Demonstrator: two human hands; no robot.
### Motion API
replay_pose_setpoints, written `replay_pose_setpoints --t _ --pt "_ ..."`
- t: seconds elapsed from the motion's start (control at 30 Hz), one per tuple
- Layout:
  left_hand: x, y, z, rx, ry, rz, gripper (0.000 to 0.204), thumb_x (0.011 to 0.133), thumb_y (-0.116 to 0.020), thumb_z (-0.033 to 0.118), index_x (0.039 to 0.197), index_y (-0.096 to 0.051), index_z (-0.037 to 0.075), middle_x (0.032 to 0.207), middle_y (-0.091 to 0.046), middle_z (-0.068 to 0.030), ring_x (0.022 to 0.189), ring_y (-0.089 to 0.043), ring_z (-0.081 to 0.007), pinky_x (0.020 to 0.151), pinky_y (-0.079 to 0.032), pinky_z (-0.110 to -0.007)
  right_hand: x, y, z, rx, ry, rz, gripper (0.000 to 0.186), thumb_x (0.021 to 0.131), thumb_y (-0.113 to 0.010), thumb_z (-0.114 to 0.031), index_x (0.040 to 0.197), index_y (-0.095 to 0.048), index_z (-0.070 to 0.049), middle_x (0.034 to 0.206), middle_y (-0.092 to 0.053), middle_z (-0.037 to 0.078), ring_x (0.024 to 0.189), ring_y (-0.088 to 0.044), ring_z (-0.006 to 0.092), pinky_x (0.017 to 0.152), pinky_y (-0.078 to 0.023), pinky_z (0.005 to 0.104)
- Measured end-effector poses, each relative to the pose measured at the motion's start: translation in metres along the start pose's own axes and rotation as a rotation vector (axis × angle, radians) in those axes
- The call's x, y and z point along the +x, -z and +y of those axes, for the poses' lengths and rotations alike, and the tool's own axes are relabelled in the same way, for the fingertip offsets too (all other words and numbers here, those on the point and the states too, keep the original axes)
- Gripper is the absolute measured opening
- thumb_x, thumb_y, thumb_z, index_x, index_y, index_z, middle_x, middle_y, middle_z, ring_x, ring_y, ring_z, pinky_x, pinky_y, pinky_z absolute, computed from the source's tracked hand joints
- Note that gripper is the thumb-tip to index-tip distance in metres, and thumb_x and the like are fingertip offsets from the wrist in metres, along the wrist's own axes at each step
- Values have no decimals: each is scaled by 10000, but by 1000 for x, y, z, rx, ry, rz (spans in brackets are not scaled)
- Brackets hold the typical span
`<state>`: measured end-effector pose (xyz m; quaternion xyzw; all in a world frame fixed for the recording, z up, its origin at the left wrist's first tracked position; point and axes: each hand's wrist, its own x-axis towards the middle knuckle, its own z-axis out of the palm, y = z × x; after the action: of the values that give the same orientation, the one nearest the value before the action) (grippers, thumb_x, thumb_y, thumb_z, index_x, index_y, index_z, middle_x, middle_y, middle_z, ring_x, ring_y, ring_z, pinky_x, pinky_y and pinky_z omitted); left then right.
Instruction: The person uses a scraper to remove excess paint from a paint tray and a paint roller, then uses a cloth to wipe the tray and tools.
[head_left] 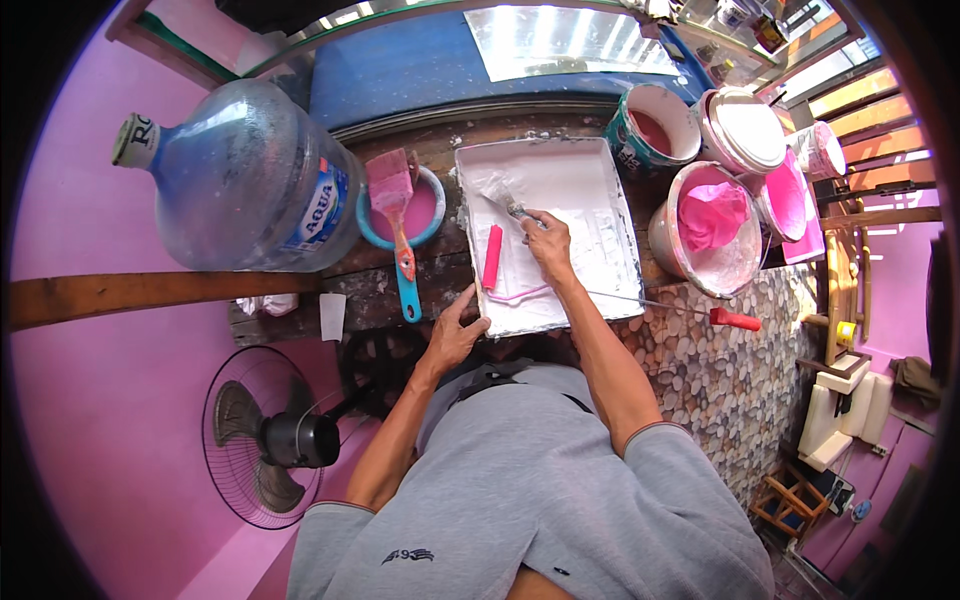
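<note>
A white paint tray (575, 172), smeared with white paint, lies on the wooden bench in front of me. My right hand (548, 246) reaches over it, fingers closed round a paintbrush (514, 207). The brush's bristles point to the far left and touch the tray floor. At the tray's near left corner, my left hand (455, 335) grips the edge. Between my hands a paint roller (493, 257) with a pink sleeve rests in the tray. Its wire frame crosses the near rim, and its red handle (735, 318) sticks out to the right.
Left of the tray, a wide brush (398, 210) lies across a blue bowl (428, 233) of pink paint. Beyond it lies a large water bottle (250, 185). Paint buckets (680, 265) stand at the right. A fan (290, 438) is at the lower left.
</note>
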<state>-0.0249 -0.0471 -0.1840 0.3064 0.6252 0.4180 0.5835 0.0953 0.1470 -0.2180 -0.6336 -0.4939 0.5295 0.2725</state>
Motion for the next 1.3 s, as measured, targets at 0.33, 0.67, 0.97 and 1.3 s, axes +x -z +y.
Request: replay_pose_setpoints --t 0.33,0.67,0.97,1.3 --pt "-2 0 4 106 -117 26 666 846 -638 102 1437 -346 12 1130 -644 -164 1012 -607 -184 878 -476 -308 -7 25 -5 -242 278 157 298 804 -633 -215 1042 -694 -46 801 -680 178 703 -660 245 690 -500 333" --pt "1 0 -3 53 -69 10 665 844 -641 93 1438 -350 22 1153 -635 -173 1057 -602 -197 902 -470 -313 -13 51 -1 -273 342 176 285 821 -643 -215 1036 -690 -34 829 -687 163 747 -654 219 713 -492 319" --pt "4 1 -11 23 -72 -7 669 846 -647 101 1440 -349 26 1170 -629 -183 1072 -600 -219 916 -466 -326 -9 50 9 -238 181 67 286 821 -655 -199 1052 -692 -33 782 -682 116 681 -614 169 658 -477 299" --pt "3 2 -10 131 -111 28 663 852 -643 101 1440 -347 25 1147 -639 -170 1048 -602 -196 902 -471 -315 -15 51 0 -79 79 -12 280 829 -654 -184 1052 -690 -19 649 -610 62 574 -545 95 560 -446 261"
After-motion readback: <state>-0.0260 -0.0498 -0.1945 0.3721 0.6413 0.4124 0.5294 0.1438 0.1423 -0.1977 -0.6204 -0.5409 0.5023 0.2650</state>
